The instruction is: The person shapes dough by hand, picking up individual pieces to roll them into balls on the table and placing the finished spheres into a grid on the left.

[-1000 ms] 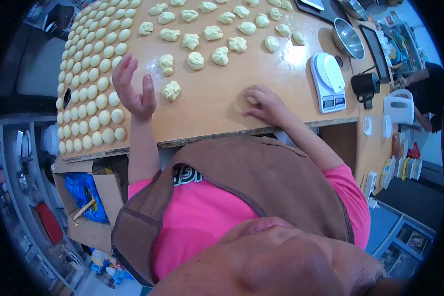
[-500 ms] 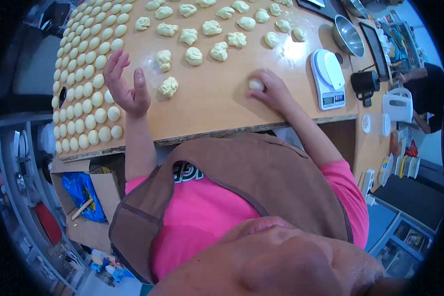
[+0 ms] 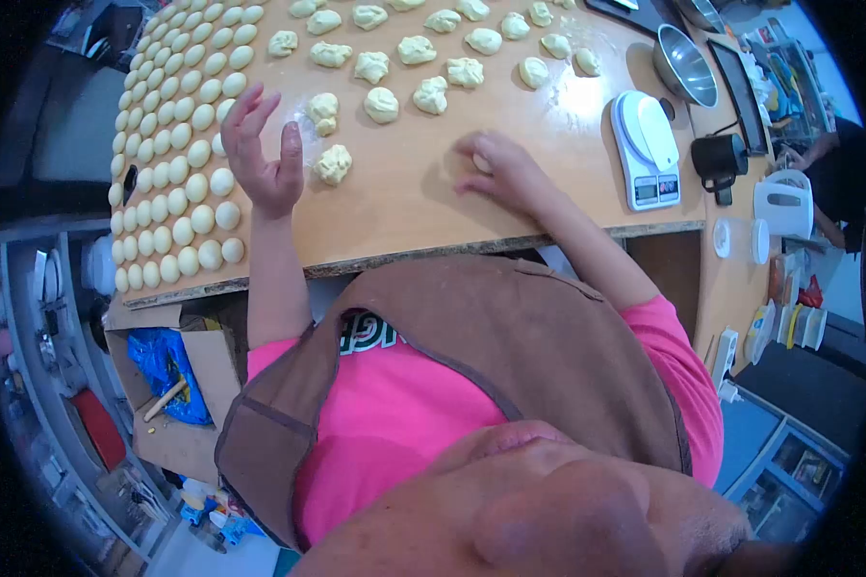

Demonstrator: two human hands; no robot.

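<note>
My right hand is curled around a small, smooth, pale dough ball on the wooden table. Fingers and motion blur partly hide that ball. Raised over the table's left part, my left hand is open and holds nothing, its thumb apart from the fingers. Just right of it lie a lumpy dough piece and another rough piece. Farther back sit several more uneven dough pieces. Smooth round dough balls stand in rows on the left side, partly behind my left hand.
A white kitchen scale stands on the right, near a metal bowl and a black mug. The table's front edge runs before my apron. Below left is a cardboard box. Another person is at far right.
My right hand has slid a little left across the table with the dough ball. My left hand stays raised and open, slightly farther right in view. The whole view has shifted slightly.
</note>
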